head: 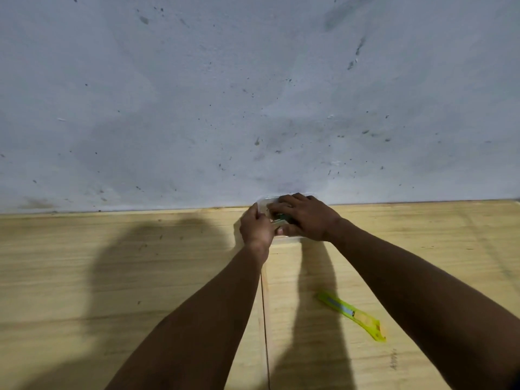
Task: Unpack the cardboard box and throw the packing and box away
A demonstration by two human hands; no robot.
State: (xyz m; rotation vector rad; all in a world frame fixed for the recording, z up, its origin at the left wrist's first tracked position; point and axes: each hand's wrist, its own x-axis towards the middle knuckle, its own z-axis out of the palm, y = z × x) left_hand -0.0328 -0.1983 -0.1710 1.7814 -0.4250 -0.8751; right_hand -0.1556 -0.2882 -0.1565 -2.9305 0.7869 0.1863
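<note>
No cardboard box in view. Both hands at desk (140, 277) far edge: left hand (257, 229) pinching, right hand (305, 218) pressing a clear plastic container (287, 240). Utility knife (351, 315) idle. Looks like late unpacking; disposal status unknown.

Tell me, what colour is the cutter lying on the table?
Bright yellow-green, the cutter shows best in the head view.

Yellow-green utility knife (352, 315) on wooden table (112, 277), against speckled grey wall (225, 94).
</note>
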